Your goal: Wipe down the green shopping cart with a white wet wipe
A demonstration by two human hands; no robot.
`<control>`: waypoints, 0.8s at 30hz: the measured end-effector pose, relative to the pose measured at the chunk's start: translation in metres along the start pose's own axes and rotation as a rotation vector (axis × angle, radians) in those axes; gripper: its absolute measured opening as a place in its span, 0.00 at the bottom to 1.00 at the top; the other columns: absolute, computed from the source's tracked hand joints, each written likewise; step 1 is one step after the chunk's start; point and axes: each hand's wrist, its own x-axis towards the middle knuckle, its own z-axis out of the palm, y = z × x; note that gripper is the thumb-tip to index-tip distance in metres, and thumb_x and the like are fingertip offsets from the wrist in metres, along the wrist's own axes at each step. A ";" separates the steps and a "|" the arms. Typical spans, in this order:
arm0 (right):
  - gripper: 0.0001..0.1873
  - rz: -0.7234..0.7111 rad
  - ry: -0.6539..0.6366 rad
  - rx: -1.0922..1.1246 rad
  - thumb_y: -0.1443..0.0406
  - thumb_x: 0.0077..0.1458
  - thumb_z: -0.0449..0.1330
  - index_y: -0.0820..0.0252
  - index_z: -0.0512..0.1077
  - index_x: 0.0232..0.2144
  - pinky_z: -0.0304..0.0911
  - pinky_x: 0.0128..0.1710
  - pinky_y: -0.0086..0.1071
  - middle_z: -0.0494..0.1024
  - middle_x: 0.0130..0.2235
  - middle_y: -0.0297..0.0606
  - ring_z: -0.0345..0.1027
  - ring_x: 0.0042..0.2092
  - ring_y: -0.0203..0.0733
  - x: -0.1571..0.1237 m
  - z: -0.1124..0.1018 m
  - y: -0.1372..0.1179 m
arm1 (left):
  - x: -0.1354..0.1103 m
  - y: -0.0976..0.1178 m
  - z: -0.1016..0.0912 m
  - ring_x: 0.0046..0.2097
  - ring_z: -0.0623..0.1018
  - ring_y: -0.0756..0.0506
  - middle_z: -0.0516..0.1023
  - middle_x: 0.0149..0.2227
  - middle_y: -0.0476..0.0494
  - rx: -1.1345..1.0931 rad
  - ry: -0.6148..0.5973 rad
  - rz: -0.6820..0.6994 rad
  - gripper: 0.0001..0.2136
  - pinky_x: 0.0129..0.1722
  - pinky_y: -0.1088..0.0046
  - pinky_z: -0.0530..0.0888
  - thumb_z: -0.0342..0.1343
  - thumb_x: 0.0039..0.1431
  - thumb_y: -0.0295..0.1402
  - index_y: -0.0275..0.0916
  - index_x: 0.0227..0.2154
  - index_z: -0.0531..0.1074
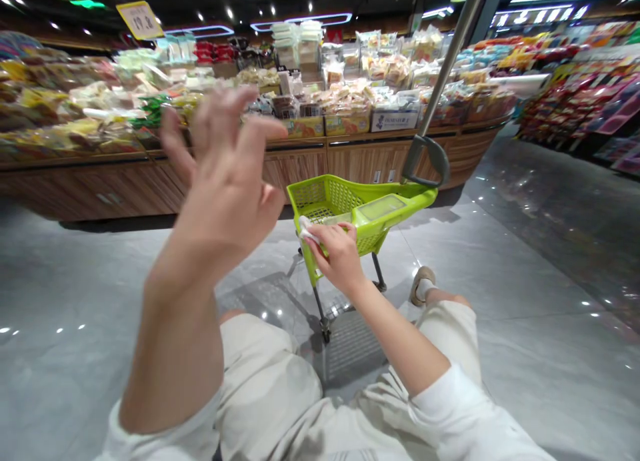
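Note:
My left hand (225,174) is raised high in front of me, its fingers apart and slightly blurred, with nothing in it. Below and to its right, my right hand (340,251) pinches a small crumpled white tissue (304,226) against the near left corner of a lime-green shopping cart (383,211). The fingers rest at the cart's rim, beside a clear panel on its edge. The cart stands upright on dark legs with casters. A grey looped handle (426,162) rises from its right end. Part of the tissue is hidden under the fingers.
A long wood-panelled display counter (350,159) piled with packaged food stands behind the cart. A metal pole (453,51) slants above the handle. My legs in light shorts (270,374) are close to the cart on the shiny grey floor (540,301). More shelves (565,104) line the right.

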 end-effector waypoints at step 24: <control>0.24 0.514 -0.035 1.044 0.56 0.39 0.74 0.53 0.71 0.39 0.71 0.40 0.33 0.78 0.39 0.32 0.73 0.40 0.39 0.006 -0.066 0.015 | -0.087 0.021 0.107 0.39 0.79 0.48 0.81 0.36 0.48 -1.298 -0.126 -0.722 0.12 0.44 0.71 0.74 0.67 0.49 0.38 0.39 0.35 0.77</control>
